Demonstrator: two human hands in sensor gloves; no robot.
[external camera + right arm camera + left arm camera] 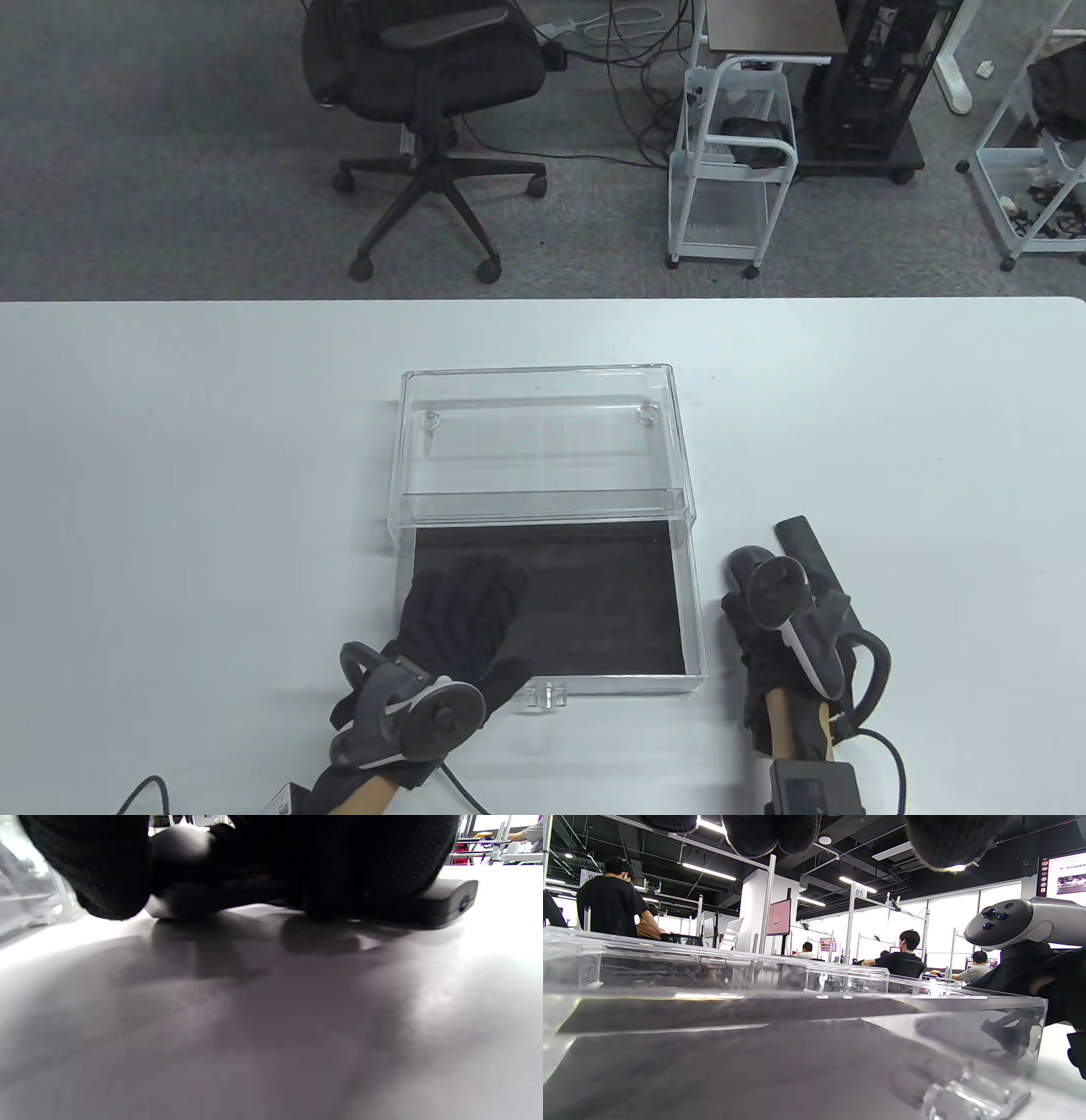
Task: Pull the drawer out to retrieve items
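A clear acrylic case [543,399] stands mid-table with its drawer [691,611] pulled out toward me. The drawer holds only a black liner [594,594], and a small clear handle [547,696] sits on its front wall. My left hand [467,603] hovers over the drawer's front left with fingers spread, holding nothing; its fingertips [755,832] hang above the drawer [797,1052]. My right hand [742,624] is on the table right of the drawer and grips a flat black bar [802,543]. In the right wrist view the fingers [360,857] press on that bar [445,899].
A dark rounded object [182,878] lies under my right hand beside the bar; I cannot tell what it is. The white table [212,509] ends at a far edge, with an office chair [433,93] and a wire cart [734,161] beyond.
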